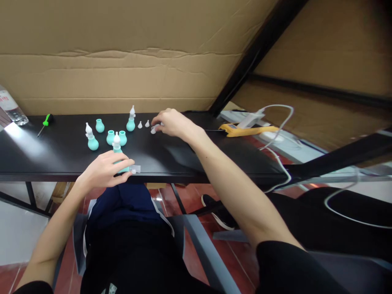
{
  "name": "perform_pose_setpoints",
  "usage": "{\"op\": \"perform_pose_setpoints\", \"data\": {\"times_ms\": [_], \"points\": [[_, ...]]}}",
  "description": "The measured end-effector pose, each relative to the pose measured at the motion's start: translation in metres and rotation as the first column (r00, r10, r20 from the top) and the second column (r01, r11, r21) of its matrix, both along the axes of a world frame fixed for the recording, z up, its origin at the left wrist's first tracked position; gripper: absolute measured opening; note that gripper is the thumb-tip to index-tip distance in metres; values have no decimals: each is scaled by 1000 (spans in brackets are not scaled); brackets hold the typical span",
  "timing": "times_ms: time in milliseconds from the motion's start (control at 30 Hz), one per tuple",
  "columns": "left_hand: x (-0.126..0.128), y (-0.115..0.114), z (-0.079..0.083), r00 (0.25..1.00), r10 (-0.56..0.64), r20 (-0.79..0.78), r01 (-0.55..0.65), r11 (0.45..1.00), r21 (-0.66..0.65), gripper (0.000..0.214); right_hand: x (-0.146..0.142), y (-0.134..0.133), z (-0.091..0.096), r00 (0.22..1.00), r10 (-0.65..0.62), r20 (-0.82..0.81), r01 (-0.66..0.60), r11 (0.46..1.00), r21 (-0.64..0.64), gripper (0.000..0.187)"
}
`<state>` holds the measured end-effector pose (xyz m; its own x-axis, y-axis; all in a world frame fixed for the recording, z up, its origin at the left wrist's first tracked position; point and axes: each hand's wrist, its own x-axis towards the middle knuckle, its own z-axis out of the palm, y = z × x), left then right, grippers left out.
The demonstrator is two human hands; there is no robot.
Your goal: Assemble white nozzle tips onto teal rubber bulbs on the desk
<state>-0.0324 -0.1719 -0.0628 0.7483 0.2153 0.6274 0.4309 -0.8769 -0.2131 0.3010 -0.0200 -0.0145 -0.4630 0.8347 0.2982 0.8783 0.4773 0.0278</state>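
Note:
My left hand (105, 169) is closed round a teal rubber bulb with a white tip (116, 143) near the front edge of the black table (61, 157); a small clear cap (135, 169) lies at its fingertips. My right hand (170, 122) reaches farther back and pinches a small white tip (153, 130). Two more white tips (143, 124) lie just left of it. Other teal bulbs stand to the left: one with a tip (131, 121), another with a tip (91, 139), and three bare ones (99, 125) (110, 137) (123, 137).
A green-handled screwdriver (45, 123) and a clear plastic bottle (10, 107) are at the far left. Cardboard (122, 61) stands behind the table. At the right lie a yellow tool (245, 130), a white charger with cable (275, 118) and black frame bars (257, 49).

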Motion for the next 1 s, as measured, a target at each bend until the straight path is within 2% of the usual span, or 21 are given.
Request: {"op": "perform_pose_setpoints", "data": {"times_ms": [67, 133, 167, 233, 267, 333, 400, 467, 567, 700, 800, 933, 1000], "points": [[1, -1, 1, 1000, -10, 1, 10, 1000, 8, 20, -10, 0, -2, 997, -38, 69, 40, 999, -22, 29], [2, -2, 2, 1000, -21, 11, 20, 999, 25, 19, -13, -5, -2, 996, -59, 59, 61, 998, -35, 28], [2, -2, 3, 1000, -24, 18, 23, 999, 35, 20, -12, -10, -2, 998, -58, 10, 58, 998, -33, 28], [4, -2, 3, 999, -18, 26, 17, 999, 43, 20, -7, -29, 0, 981, -6, -196, 5, 1000, -9, 23], [4, -3, 3, 1000, -11, 27, 10, 999, 41, 20, -5, -44, 0, 941, 45, -334, -46, 999, 6, 18], [5, -3, 3, 1000, 5, 29, -6, 999, 39, 20, -3, -84, -3, 765, 153, -625, -180, 983, 21, 6], [6, -3, 3, 999, 5, 40, -7, 998, 60, 20, -9, -128, -12, 551, 195, -811, -318, 948, 12, 21], [6, -4, 3, 999, 2, 53, -7, 996, 86, 21, -22, -165, -24, 414, 166, -895, -348, 937, 13, 27], [5, -5, 5, 998, 24, 64, -30, 995, 97, 20, -45, -187, -43, 340, 158, -927, -419, 908, 1, 28], [2, -5, 7, 994, 75, 77, -82, 991, 104, 16, -60, -175, -60, 240, 172, -956, -518, 855, 24, 25], [2, -5, 8, 995, 64, 72, -73, 990, 123, 17, -60, -169, -64, 260, 214, -942, -481, 874, 66, 20], [3, -5, 9, 996, 72, 48, -78, 986, 147, 20, -55, -174, -60, 429, 292, -855, -411, 906, 103, 18], [2, -5, 10, 996, 84, 22, -87, 982, 168, 23, -54, -176, -58, 470, 314, -825, -430, 898, 97, 22]]}}
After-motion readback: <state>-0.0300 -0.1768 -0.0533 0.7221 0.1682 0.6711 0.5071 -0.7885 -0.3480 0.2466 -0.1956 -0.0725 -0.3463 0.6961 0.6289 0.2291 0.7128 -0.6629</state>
